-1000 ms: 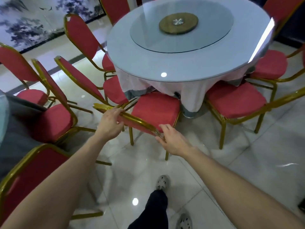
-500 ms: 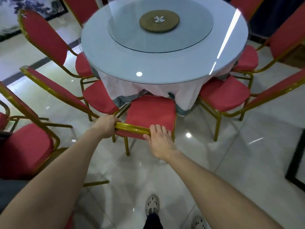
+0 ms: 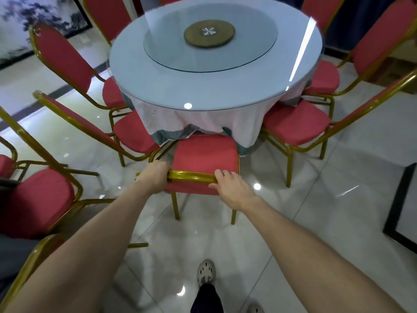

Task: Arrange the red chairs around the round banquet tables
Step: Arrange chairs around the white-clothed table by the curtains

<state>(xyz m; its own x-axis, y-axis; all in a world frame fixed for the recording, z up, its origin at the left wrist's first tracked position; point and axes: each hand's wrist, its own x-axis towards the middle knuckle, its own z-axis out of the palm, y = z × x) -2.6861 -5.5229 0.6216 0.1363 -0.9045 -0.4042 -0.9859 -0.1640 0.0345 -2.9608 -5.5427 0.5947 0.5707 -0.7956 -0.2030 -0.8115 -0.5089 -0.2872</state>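
Head view: red chair [image 3: 205,154] at round worktop [image 3: 158,86], seat front meeting tablecloth [image 3: 203,119].
Left hand [image 3: 155,175]: fingers [image 3: 164,166] grasping gold back rail [image 3: 191,176], left end.
Right hand [image 3: 230,188]: fingers apparently curled over rail's right end.

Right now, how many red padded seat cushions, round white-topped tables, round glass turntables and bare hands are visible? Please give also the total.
Red padded seat cushions: 7
Round white-topped table: 1
Round glass turntable: 1
Bare hands, left hand and right hand, both holding the nearest red chair's gold top rail: 2
Total: 11
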